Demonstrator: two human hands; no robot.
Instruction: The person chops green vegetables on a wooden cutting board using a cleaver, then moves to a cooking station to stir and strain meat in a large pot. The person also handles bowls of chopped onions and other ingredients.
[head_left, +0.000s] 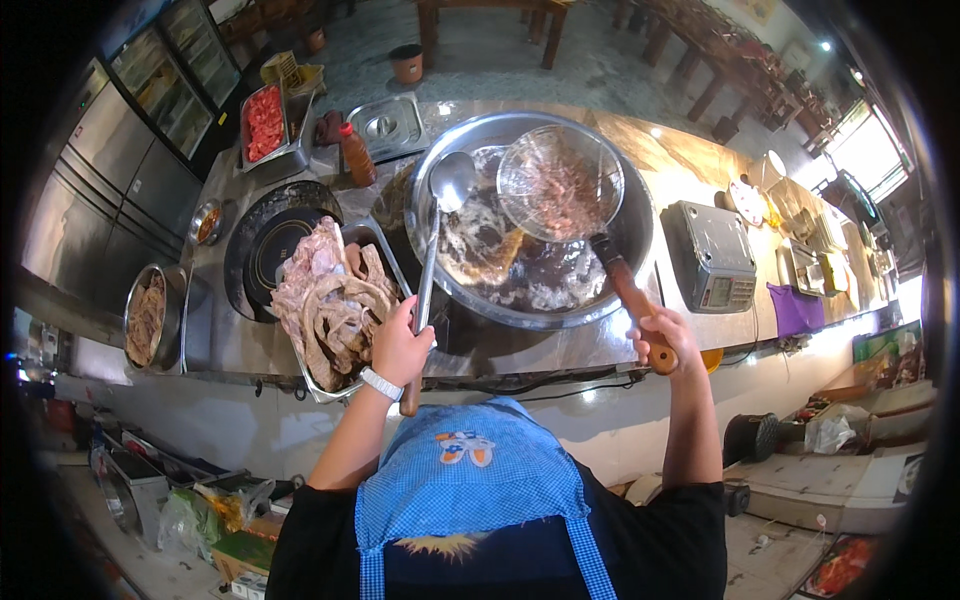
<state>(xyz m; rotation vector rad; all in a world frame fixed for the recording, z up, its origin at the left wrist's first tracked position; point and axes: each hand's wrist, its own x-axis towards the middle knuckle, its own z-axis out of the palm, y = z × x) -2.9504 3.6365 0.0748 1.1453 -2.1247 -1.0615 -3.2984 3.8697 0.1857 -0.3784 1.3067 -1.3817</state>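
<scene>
My left hand (400, 343) grips the handle of a metal ladle (451, 182), whose bowl is over the left part of a wide metal pot (651, 217). My right hand (666, 339) is closed round the wooden handle of a wire skimmer (561, 184). Reddish-brown pieces of meat lie in the skimmer, over dark, foamy liquid (525, 277) in the pot. Beside my left hand, a metal tray (390, 251) holds a heap of cooked meat (337, 307). It cannot be told whether the skimmer touches the liquid.
A bottle with a red cap (358, 156), a metal lid (386, 127) and a tray of red meat (263, 124) stand behind. At left are a round black hob (240, 262) and a bowl of meat (146, 319). A digital scale (709, 255) stands right of the pot.
</scene>
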